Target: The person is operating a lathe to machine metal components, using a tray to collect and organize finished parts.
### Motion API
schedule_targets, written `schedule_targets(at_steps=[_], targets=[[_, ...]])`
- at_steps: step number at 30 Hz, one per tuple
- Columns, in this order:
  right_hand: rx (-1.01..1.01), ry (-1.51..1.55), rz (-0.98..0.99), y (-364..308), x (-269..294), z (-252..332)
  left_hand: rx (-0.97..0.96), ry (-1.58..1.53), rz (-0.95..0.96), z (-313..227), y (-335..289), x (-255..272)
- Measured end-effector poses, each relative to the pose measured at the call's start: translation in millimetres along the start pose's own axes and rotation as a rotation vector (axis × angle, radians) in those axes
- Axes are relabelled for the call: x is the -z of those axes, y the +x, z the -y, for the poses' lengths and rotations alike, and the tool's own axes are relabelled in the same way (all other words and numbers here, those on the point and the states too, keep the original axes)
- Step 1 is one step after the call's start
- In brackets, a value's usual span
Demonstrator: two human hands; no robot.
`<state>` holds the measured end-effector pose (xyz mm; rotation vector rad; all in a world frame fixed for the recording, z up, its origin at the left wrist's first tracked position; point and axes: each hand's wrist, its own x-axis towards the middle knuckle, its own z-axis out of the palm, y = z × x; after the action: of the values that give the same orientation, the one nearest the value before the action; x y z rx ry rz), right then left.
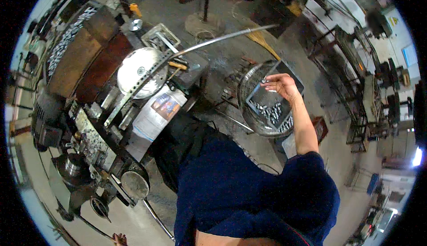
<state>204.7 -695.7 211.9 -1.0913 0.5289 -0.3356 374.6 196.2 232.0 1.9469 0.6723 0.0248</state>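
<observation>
My right hand (281,86) is over a grey plastic bin (299,78), thumb and fingers pinched on a small shiny metal part (263,81). Inside the bin, below the hand, lies a pile of similar small metal parts (271,111). The bin rests on a round metal basin (243,95). At the lower left edge, my left hand (119,239) is closed around the end of a long dark lever (95,230) that comes from the machine (73,168); part of this hand is cut off by the picture edge.
A machine bench on the left carries a round metal disc (135,70), a perforated bar (133,90), a printed paper sheet (158,114) and a hammer (178,66). A long curved rod (222,37) reaches over the floor. A broom (263,41) lies behind the bin. Metal racks (356,81) stand right.
</observation>
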Motion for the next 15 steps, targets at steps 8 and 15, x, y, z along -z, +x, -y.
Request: schedule_targets(at_steps=[8,15], targets=[[0.212,0.358,0.736,99.4,-202.2,-9.7,0.075,-0.149,-0.057,70.0,35.2,60.9],[-0.055,-0.093,0.857,90.3,-365.6,-29.3,-0.037,0.258,-0.047,39.9,-13.4,35.6]])
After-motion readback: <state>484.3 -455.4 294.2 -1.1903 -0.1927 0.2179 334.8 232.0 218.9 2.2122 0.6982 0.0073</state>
